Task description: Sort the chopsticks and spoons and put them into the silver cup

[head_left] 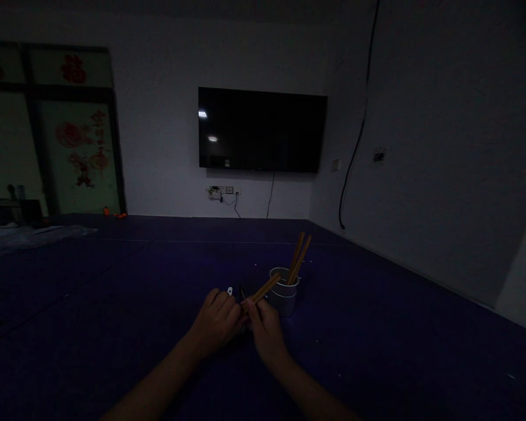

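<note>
My left hand [218, 320] is closed, its fingers curled round something mostly hidden. A small white end with a hole [230, 290] sticks up past its knuckles, and a thin dark piece [241, 290] shows between my two hands. In my right hand [267, 330] I grip wooden chopsticks [267, 287], slanting up to the right; their lower ends meet the fingers of my left hand. Just beyond my right hand stands a grey metal cup [283, 299], upright, with more chopsticks [298, 260] leaning in it.
Dark blue matting [158, 280] covers the floor, with small white scraps near the cup. A television [263, 130] hangs on the far wall above sockets and cables. At far left, clear plastic sheeting [39, 237] lies before a decorated door [81, 155]. A black cable [355, 149] hangs at right.
</note>
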A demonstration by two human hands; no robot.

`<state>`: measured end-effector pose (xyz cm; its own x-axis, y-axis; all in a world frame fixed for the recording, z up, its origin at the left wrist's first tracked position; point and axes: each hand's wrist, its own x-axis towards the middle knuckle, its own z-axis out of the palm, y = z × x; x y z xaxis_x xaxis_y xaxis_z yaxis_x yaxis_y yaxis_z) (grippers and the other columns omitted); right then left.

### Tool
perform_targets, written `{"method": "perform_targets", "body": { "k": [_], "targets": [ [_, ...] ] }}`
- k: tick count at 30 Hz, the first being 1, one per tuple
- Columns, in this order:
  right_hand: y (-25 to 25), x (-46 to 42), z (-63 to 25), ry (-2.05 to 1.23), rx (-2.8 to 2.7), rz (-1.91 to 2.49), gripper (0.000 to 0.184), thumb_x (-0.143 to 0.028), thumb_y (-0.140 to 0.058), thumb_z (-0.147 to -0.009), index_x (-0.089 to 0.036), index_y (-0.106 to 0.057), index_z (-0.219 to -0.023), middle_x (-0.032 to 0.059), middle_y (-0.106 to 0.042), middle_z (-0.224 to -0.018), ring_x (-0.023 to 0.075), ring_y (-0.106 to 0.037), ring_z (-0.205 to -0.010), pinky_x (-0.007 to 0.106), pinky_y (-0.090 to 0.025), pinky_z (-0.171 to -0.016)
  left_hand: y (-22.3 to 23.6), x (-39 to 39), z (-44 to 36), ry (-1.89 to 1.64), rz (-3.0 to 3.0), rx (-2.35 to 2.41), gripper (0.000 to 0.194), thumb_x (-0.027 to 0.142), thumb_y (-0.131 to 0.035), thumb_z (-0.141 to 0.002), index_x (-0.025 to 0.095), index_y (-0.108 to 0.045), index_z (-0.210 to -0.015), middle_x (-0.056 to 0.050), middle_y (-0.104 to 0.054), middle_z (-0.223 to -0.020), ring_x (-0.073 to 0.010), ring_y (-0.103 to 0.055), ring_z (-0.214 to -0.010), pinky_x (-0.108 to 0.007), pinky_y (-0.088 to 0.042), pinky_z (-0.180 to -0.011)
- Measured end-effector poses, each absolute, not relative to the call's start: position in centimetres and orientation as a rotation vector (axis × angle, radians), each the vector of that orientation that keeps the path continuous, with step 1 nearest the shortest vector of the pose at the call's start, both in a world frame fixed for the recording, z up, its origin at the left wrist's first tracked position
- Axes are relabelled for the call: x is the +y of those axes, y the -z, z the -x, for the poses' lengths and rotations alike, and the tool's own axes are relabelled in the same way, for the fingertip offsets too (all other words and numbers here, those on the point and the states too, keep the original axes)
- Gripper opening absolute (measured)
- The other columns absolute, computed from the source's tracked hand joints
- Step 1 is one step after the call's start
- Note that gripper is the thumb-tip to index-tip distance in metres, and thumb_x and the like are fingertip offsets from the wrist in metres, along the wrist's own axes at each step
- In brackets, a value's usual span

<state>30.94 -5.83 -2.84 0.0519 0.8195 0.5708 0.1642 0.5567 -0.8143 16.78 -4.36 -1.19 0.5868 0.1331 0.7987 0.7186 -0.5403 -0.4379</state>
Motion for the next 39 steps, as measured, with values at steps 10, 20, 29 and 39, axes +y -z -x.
{"method": "perform_targets", "body": {
  "k": [10,20,29,39],
  "targets": [
    [2.0,-5.7,-32.1,-0.489,-1.272,0.962,0.044,-0.055,-0.038,-0.090,-0.017,-0.060,-0.085,-0.0018,-0.053,-0.058,0.0139,-0.051,-0.052,0.024,-0.041,-0.048,1.5,-4.3,-16.7,0.883,2.101,-0.697,0.021,0.023,-0.043,-0.089,0.019,-0.055,-0.073,-0.002,-0.057,-0.070,-0.0160,-0.050,-0.070,-0.035,-0.037,-0.078],
    [2.0,-5.8,-31.8,-0.500,-1.402,0.933,0.040,-0.053,-0.044,-0.088,-0.017,-0.060,-0.079,-0.0011,-0.057,-0.061,0.0141,-0.053,-0.056,0.025,-0.042,-0.052,2.2,-3.7,-16.4,0.908,2.133,-0.730,0.026,0.022,-0.039,-0.092,0.018,-0.055,-0.072,-0.003,-0.059,-0.071,-0.0155,-0.050,-0.070,-0.036,-0.039,-0.080],
    [-1.0,-5.7,-35.5,-0.011,-1.222,1.007,0.045,-0.055,-0.037,-0.089,-0.017,-0.062,-0.090,0.0055,-0.064,-0.070,0.0192,-0.060,-0.063,0.030,-0.046,-0.061,2.1,-3.8,-15.7,1.048,2.111,-0.928,0.030,0.029,-0.041,-0.089,0.017,-0.056,-0.113,-0.011,-0.064,-0.104,-0.0226,-0.054,-0.101,-0.039,-0.040,-0.087],
    [-3.3,-3.6,-41.1,0.379,-1.100,1.267,0.051,-0.059,-0.028,-0.089,-0.017,-0.056,-0.082,0.0104,-0.063,-0.072,0.0232,-0.059,-0.066,0.031,-0.039,-0.060,2.8,-3.3,-15.9,1.046,2.135,-0.961,0.029,0.025,-0.039,-0.090,0.017,-0.057,-0.111,-0.010,-0.064,-0.106,-0.0222,-0.053,-0.102,-0.040,-0.040,-0.088]
  ]
}}
